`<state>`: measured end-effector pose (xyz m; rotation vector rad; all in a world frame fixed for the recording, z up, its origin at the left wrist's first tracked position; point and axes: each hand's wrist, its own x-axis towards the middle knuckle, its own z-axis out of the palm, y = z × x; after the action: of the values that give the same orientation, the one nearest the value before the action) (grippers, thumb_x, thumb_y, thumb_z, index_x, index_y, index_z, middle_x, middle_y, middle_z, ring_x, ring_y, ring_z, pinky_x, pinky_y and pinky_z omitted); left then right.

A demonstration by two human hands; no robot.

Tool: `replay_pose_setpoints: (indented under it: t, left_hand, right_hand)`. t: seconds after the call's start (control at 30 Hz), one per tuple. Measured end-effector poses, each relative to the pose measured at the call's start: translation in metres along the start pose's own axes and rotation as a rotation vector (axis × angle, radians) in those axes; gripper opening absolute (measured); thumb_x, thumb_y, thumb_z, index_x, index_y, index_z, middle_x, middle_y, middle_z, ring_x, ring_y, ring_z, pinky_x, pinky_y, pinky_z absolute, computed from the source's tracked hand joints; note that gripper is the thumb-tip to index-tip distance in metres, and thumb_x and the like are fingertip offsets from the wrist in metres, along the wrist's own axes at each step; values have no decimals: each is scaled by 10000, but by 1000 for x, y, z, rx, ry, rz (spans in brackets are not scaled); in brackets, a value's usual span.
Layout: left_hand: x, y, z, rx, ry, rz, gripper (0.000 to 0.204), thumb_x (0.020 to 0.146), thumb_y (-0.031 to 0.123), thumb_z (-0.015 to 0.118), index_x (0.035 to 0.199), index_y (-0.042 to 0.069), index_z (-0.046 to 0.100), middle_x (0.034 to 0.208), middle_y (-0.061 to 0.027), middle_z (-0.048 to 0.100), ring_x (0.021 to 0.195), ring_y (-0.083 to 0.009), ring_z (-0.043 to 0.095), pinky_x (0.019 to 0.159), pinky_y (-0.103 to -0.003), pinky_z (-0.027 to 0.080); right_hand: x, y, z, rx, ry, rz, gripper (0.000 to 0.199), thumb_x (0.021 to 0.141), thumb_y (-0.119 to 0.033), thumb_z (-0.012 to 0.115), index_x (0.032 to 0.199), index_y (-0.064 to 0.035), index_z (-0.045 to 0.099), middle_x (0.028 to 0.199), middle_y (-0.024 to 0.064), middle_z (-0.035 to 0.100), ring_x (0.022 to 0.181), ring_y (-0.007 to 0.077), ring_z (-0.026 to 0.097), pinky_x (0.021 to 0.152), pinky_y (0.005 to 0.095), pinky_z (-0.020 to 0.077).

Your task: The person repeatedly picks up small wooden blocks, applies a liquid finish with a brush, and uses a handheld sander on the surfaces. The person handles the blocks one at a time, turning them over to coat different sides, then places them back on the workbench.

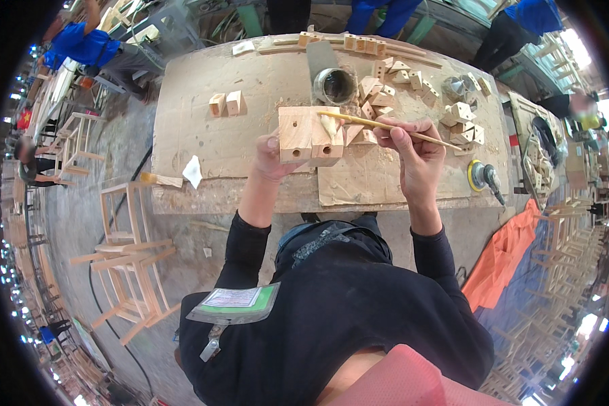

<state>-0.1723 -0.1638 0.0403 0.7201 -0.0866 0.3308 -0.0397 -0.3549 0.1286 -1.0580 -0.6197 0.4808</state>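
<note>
Head view, wooden block [297, 137], against left fingers [270, 144]

Bright, soft light over the workbench [203, 74] — white glare [578, 49] near the rim, strong fisheye bending, black corners.

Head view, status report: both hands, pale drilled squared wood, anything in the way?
Left hand gripping the squared wood. Right hand holding slim yellowish stick, its end overlapping the wood's upper right. Round grey open container just beyond.
</note>
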Motion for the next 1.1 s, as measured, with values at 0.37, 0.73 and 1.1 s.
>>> replay_pose_setpoints:
  t: [0.37,0.73,1.1]
  left_hand:
    - [-3,9,32,-1,-6,-22,1047,623,596,673,1357,-83,359,1272,-288,478,1045,-406,565,890,-491,474]
    - [-17,-16,-11,-81,23,-28,1110,600,626,680,1375,-85,327,1260,-280,485,1061,-389,563,905,-483,472]
    - [-12,0,26,-58,-17,-24,1116,608,611,718,1396,-62,302,1336,-266,421,1178,-398,490,964,-511,444]
  right_hand:
    - [-16,-1,-10,-13,-72,3,110,905,-33,607,884,-14,501,940,213,672,809,260,695,690,330,592]
    - [-5,0,-3,-17,-22,-4,147,890,-12,622,865,-28,478,951,210,677,820,255,693,712,339,590]
    - [-20,-2,-9,5,-55,32,151,881,-23,637,873,-21,486,908,208,676,765,241,693,655,332,597]
